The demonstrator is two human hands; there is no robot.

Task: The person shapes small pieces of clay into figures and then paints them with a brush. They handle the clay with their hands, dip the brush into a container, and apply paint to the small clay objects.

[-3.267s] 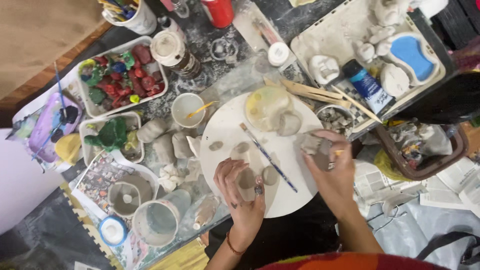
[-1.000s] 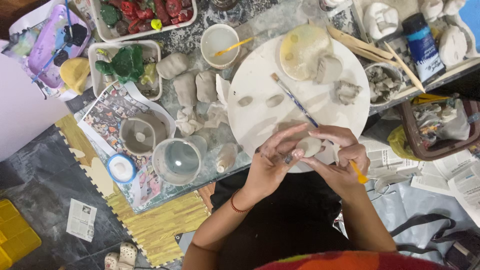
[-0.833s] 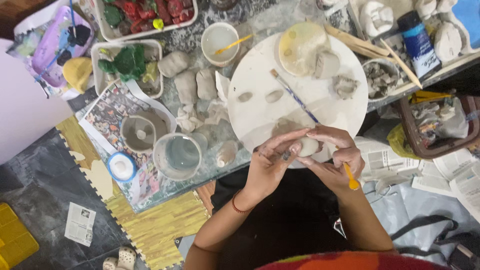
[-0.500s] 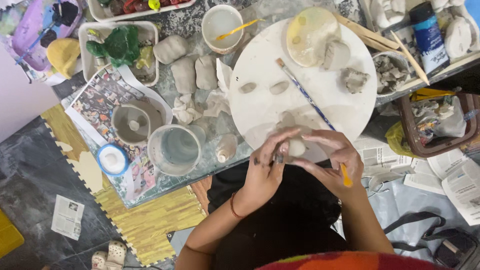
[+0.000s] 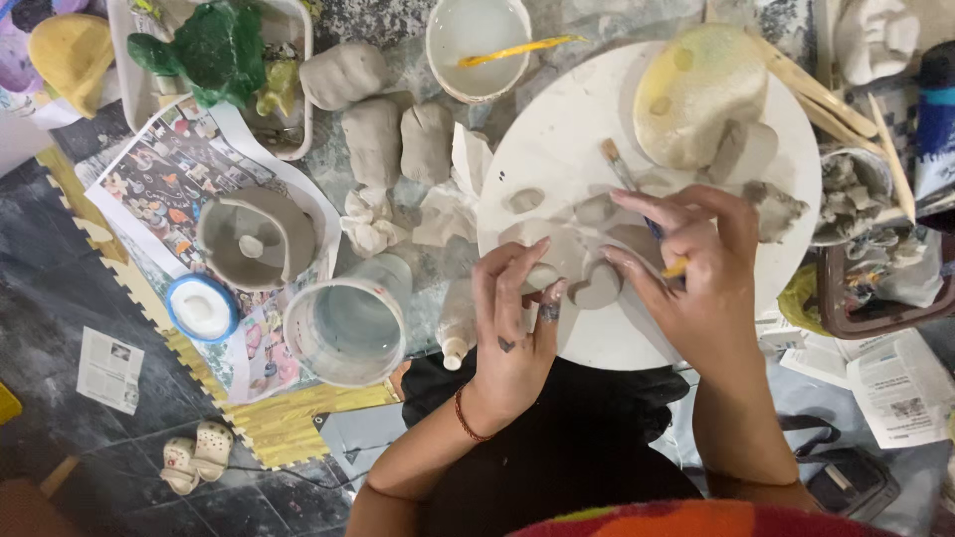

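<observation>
Clay piece: a small, pale, smooth lump of clay (image 5: 542,275), round like a pebble. It sits low on the white board, near the edge closest to me.
Flat piece: a grey, flat clay shape (image 5: 597,285) lies just beside the lump, on the same board.
Board: a big round white board (image 5: 557,149), smooth and dusty with clay smears.
My left hand (image 5: 512,328): the grip is pinched on the small clay lump with fingertips and thumb.
My right hand (image 5: 701,273): the grip is closed around a thin brush (image 5: 624,179) with a yellow end. My fingertips touch the flat piece.
Sponge: a yellow, bumpy sponge (image 5: 696,94) rests at the far side of the board.
Clay blocks: fat grey lumps (image 5: 373,139) lie on the bench left of the board.
Cup: a clear plastic cup (image 5: 345,331) stands near my left hand.
Room: the middle of the board is bare. The bench around it is crowded.
</observation>
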